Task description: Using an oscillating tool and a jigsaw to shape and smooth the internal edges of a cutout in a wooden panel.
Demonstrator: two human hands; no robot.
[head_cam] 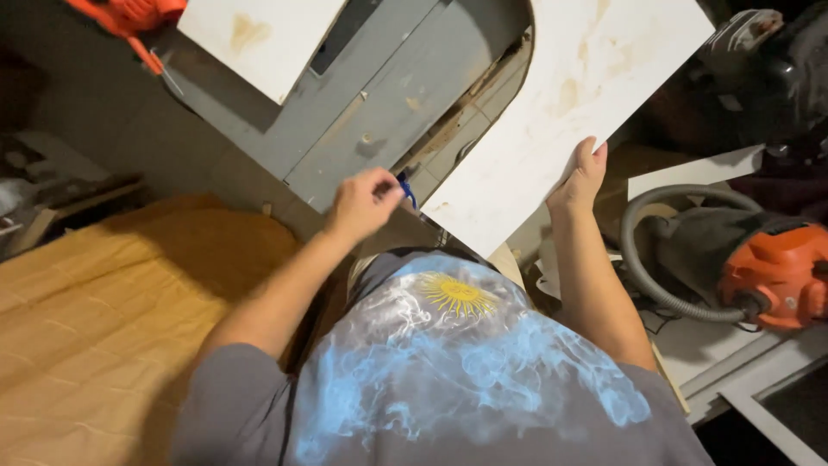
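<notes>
Marking step, I'd say: right hand (580,177) grips white panel (552,112) by its edge, tilted on grey bench (379,112), left hand (364,203) pinches blue pen (406,188) beside it; next needs panel steady.
</notes>
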